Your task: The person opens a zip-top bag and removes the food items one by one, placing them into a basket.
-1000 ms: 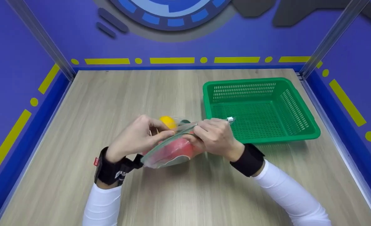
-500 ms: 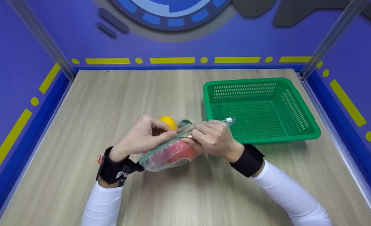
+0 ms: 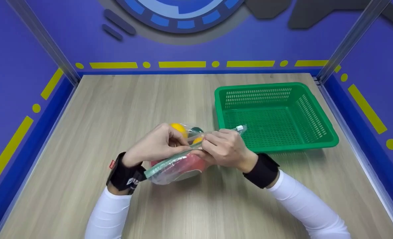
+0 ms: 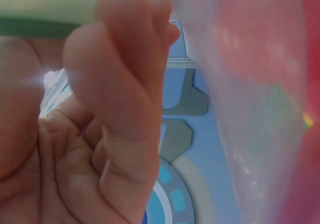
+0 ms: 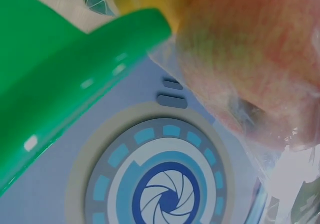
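A clear zip bag (image 3: 169, 176) holding fruit stands between both hands, its green-edged zip strip slanting up to the right. My left hand (image 3: 151, 146) pinches the strip between thumb and fingers; the left wrist view shows that green strip (image 4: 45, 11) at the fingertips. With curled fingers, my right hand (image 3: 224, 146) grips the bag's top farther along, beside a white slider (image 3: 239, 128). Inside are a yellow round fruit (image 3: 179, 128), a second yellow patch (image 3: 197, 140), something dark green (image 3: 195, 130) and red shapes (image 3: 194, 162). An apple (image 5: 250, 58) shows through plastic in the right wrist view.
A green plastic basket (image 3: 276, 148) with slotted walls stands right of the bag, its near left corner close to my right hand. Everything is on a wood-grain table (image 3: 133, 96). Blue panels (image 3: 183, 49) enclose the table at the back and sides.
My left hand has shifted right along the zip strip, closer to the right hand. The bag's near left end has dipped slightly. A second yellow patch now shows between the hands.
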A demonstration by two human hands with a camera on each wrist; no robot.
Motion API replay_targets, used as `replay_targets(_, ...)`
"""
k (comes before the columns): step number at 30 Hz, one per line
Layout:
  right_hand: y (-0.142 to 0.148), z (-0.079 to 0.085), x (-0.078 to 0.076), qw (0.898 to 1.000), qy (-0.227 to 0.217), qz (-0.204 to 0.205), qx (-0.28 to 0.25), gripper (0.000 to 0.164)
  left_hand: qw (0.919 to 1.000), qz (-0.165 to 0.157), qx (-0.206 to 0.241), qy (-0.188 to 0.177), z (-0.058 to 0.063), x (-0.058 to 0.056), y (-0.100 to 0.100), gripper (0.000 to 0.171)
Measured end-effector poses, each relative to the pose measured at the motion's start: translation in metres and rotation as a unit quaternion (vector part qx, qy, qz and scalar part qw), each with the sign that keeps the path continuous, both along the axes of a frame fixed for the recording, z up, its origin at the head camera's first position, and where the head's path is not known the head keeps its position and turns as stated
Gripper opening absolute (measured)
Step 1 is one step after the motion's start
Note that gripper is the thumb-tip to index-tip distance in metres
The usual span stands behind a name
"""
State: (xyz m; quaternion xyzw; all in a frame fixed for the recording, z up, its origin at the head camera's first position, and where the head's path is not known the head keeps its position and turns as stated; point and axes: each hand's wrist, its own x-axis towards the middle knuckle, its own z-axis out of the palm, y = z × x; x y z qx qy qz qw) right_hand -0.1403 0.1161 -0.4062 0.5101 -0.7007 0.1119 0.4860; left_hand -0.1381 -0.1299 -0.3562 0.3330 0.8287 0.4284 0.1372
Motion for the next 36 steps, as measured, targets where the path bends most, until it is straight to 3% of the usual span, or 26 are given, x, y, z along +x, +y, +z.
replay_targets(3, 0.001, 0.0, 0.001, 1.0, 0.007, 0.006, -0.001, 0.054, 0.9987, 0.048, 0.018, 0.004, 0.0, 0.002, -0.001, 0.01)
replay_targets(6, 0.003, -0.002, 0.003, 1.0, 0.018, 0.017, 0.003, 0.054, 0.9922, 0.114, 0.048, 0.015, 0.0, 0.006, -0.001, 0.011)
replay_targets(9, 0.006, -0.003, 0.005, 0.999, 0.029, 0.033, 0.009, 0.055, 0.9797, 0.176, 0.096, 0.012, -0.001, 0.01, 0.0, 0.012)
replay_targets(13, 0.012, -0.004, 0.012, 0.998, 0.036, 0.051, 0.024, 0.057, 0.9562, 0.238, 0.171, 0.0, -0.003, 0.016, 0.003, 0.01)
replay_targets(16, 0.016, -0.004, 0.018, 0.997, 0.035, 0.06, 0.043, 0.056, 0.9408, 0.27, 0.205, 0.011, -0.005, 0.02, 0.006, 0.007)
replay_targets(19, 0.02, -0.002, 0.024, 0.996, 0.02, 0.071, 0.057, 0.055, 0.9318, 0.286, 0.221, 0.034, -0.004, 0.024, 0.011, 0.005)
replay_targets(23, 0.02, 0.007, 0.033, 0.992, -0.079, 0.075, 0.061, 0.048, 0.9256, 0.293, 0.23, 0.07, 0.0, 0.031, 0.017, 0.007)
replay_targets(26, 0.017, 0.02, 0.04, 0.976, -0.196, 0.059, 0.07, 0.033, 0.9218, 0.297, 0.232, 0.091, 0.001, 0.035, 0.02, 0.008)
replay_targets(30, 0.009, 0.04, 0.047, 0.94, -0.313, 0.003, 0.139, 0.014, 0.9175, 0.301, 0.234, 0.112, 0.002, 0.039, 0.021, 0.007)
replay_targets(33, 0.002, 0.049, 0.048, 0.911, -0.333, -0.066, 0.235, 0.032, 0.9137, 0.306, 0.237, 0.125, 0.002, 0.04, 0.021, 0.007)
replay_targets(36, -0.006, 0.049, 0.048, 0.885, -0.312, -0.13, 0.32, 0.051, 0.9102, 0.309, 0.237, 0.139, 0.002, 0.04, 0.019, 0.007)
